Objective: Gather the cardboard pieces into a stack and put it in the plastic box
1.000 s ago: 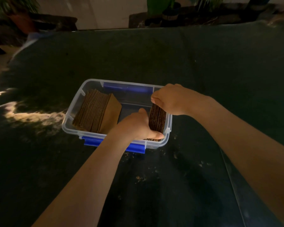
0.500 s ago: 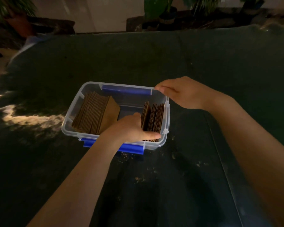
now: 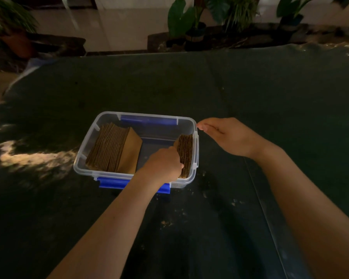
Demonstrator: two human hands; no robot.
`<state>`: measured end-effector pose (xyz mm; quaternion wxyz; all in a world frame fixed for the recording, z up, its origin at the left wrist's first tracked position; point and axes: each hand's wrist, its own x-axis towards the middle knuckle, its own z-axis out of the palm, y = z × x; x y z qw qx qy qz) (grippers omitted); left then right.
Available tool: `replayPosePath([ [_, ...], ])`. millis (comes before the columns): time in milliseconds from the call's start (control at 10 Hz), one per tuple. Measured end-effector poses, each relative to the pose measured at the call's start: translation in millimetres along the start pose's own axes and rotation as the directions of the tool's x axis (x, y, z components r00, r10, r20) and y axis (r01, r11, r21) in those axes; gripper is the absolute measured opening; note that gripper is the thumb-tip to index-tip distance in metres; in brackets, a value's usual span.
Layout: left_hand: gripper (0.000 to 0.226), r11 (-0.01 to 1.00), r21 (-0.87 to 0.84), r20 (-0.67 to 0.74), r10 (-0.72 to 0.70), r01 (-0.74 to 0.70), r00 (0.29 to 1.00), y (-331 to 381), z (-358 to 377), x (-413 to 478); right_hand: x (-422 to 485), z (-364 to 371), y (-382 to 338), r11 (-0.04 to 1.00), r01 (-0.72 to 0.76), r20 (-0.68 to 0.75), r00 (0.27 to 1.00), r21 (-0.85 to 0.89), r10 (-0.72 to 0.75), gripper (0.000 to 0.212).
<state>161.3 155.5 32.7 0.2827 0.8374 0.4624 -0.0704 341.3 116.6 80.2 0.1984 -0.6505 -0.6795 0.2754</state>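
A clear plastic box (image 3: 86,146) with blue clips sits on the dark table. Inside, a large stack of cardboard pieces (image 3: 114,148) leans on edge against the left wall. A smaller stack of cardboard pieces (image 3: 186,152) stands on edge against the right wall. My left hand (image 3: 162,163) is inside the box, pressed flat against the left face of that smaller stack. My right hand (image 3: 228,135) hovers just outside the box's far right corner, fingers loosely extended, holding nothing; whether its fingertips touch the rim I cannot tell.
The dark green table (image 3: 250,93) spreads all around the box, with cardboard crumbs (image 3: 165,223) scattered near the front. Potted plants (image 3: 189,23) stand beyond the far edge. A bright patch of light (image 3: 28,158) lies left of the box.
My right hand has let go of the smaller stack and pulled back out of the box to its right corner. My left hand has pushed the pieces together against the right wall.
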Motion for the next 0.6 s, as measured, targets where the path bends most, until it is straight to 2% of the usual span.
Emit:
replayPosePath([
  [200,0.025,0.999,0.051,-0.021,0.011,-0.010,1.000,-4,-1,-2,-3,-1,3,1.000,0.002,-0.034,0.999,-0.006,-0.002,0.031],
  [300,0.029,0.999,0.034,-0.027,0.010,-0.009,1.000,-1,-5,-7,-6,-5,1,1.000,-0.021,-0.032,0.999,-0.006,0.021,0.030],
  [400,0.022,0.995,-0.094,-0.119,-0.052,0.041,0.991,6,-34,-21,-18,-16,-10,0.998,-0.052,-0.043,0.998,0.022,0.053,0.034],
  [500,0.030,0.898,-0.439,-0.248,-0.146,0.023,0.958,14,-74,-28,-22,-36,-29,0.992,-0.029,-0.138,0.989,0.120,0.046,0.036],
  [600,0.037,0.616,-0.771,-0.323,-0.160,-0.162,0.933,31,-152,-48,-25,-85,-74,0.904,0.084,-0.302,0.952,0.420,0.052,0.032],
])
